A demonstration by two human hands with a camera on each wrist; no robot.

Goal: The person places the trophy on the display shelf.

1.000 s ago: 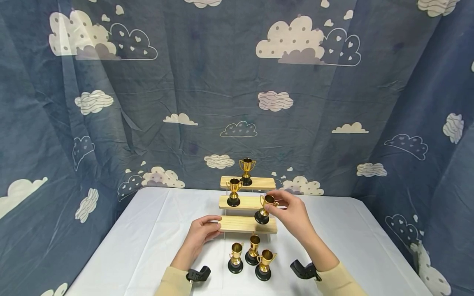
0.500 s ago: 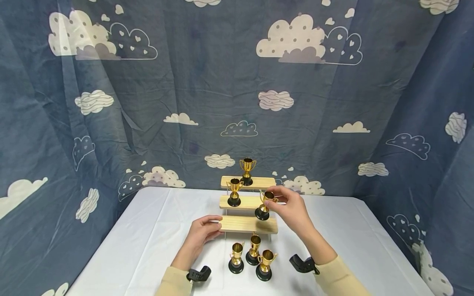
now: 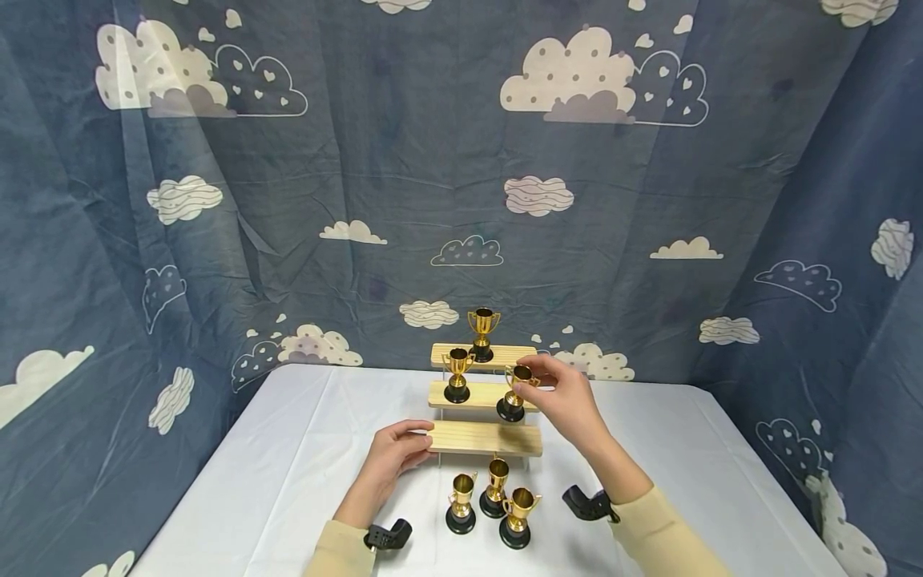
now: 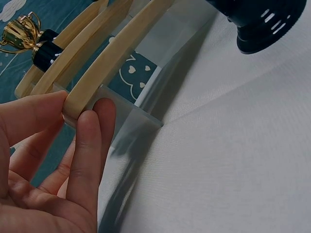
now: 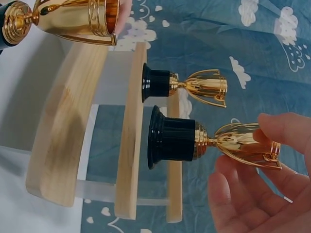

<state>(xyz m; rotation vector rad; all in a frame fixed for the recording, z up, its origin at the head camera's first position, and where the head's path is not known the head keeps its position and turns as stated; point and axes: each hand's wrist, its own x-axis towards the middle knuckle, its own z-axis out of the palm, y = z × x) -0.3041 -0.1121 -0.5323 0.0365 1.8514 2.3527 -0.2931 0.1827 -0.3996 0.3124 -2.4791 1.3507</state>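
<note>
A three-step wooden display stand (image 3: 483, 438) with clear side supports stands on the table. My left hand (image 3: 385, 463) pinches the left end of its lowest step, thumb and fingers on either side of the wood (image 4: 95, 80). With thumb and fingers, my right hand (image 3: 570, 405) holds a small gold trophy (image 5: 172, 138) by its cup. Its black base hangs close over the right part of the middle step, seemingly just apart from it. Another trophy (image 3: 457, 389) stands at that step's left, and one trophy (image 3: 481, 340) tops the highest step.
Three more gold trophies stand upright before the stand: a left one (image 3: 461, 513), a rear one (image 3: 496, 490) and a front right one (image 3: 516, 521). A white cloth covers the table (image 3: 288, 481). Behind hangs a blue curtain (image 3: 404, 184) with clouds.
My right hand has carried its trophy back and slightly up, from above the gap behind the lowest step to over the middle step. The left hand keeps its place on the stand.
</note>
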